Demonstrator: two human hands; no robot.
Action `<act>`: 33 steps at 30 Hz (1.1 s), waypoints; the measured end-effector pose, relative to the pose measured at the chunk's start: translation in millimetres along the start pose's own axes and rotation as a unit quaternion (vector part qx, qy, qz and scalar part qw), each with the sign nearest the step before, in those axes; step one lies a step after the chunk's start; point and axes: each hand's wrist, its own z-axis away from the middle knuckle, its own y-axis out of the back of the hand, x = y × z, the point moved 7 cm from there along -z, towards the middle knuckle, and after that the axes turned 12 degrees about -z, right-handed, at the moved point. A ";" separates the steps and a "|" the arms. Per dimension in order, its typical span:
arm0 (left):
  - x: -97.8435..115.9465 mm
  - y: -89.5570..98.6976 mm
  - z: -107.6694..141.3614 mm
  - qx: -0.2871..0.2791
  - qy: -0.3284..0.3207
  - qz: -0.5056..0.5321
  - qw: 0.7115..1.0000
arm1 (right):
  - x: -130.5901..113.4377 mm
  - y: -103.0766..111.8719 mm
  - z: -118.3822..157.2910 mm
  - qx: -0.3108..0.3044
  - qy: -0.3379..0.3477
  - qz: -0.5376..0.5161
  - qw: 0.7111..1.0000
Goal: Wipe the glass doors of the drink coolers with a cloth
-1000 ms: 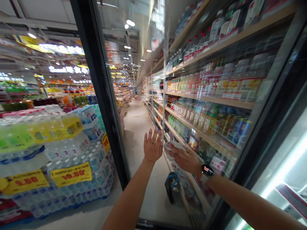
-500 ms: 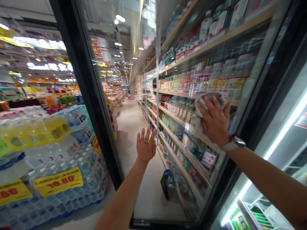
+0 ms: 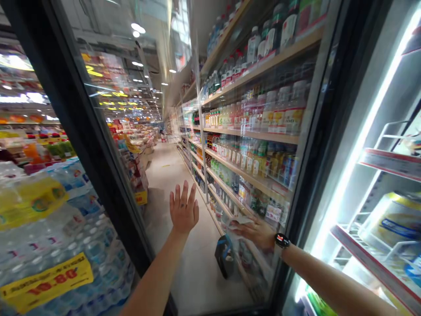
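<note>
Left hand point(image 3: 184, 210): fingers extended, holding nothing, above glass door point(image 3: 83, 131) bottom edge. Right hand point(image 3: 256, 231): flattened, fingers outstretched over white cloth point(image 3: 242, 219) against glass door, near lower right corner.

Pale floor point(image 3: 161, 175) stretches from 6 o'clock toward 9. Wooden shelves point(image 3: 263, 135) stand at 2, round ceiling lamps point(image 3: 138, 28) glow at 11, a white light strip point(image 3: 354, 166) at 3.

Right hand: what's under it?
A white cloth, its edge showing past the fingers of the right hand, against the glass door. The rest of the cloth and the glass beneath the palm are covered, so can't be seen.
</note>
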 end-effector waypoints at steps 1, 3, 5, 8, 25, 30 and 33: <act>-0.1 0.1 -0.6 0.003 -0.002 -0.001 1.000 | 10.4 6.1 -6.5 -0.003 -0.003 0.009 1.000; -0.5 0.0 -1.8 0.006 -0.008 -0.002 1.000 | 41.3 25.3 -22.5 -0.003 -0.023 0.028 0.999; -1.1 -0.8 -2.6 0.008 -0.017 0.000 1.000 | 81.6 51.7 -37.9 0.006 -0.068 0.048 0.997; -3.1 -2.9 -2.6 0.009 -0.020 0.004 1.000 | 142.4 96.2 -50.1 0.051 -0.176 0.075 0.980; 0.7 -0.7 0.2 0.010 -0.001 0.008 1.000 | 9.9 7.6 23.0 0.018 -0.096 0.036 0.995; 2.6 -2.9 -0.2 -0.002 -0.009 -0.006 1.000 | 57.3 26.5 -71.1 0.023 -0.142 0.030 0.989; 2.8 -3.4 -1.1 0.001 -0.021 -0.003 1.000 | 85.3 41.2 -147.1 0.057 -0.180 0.018 0.982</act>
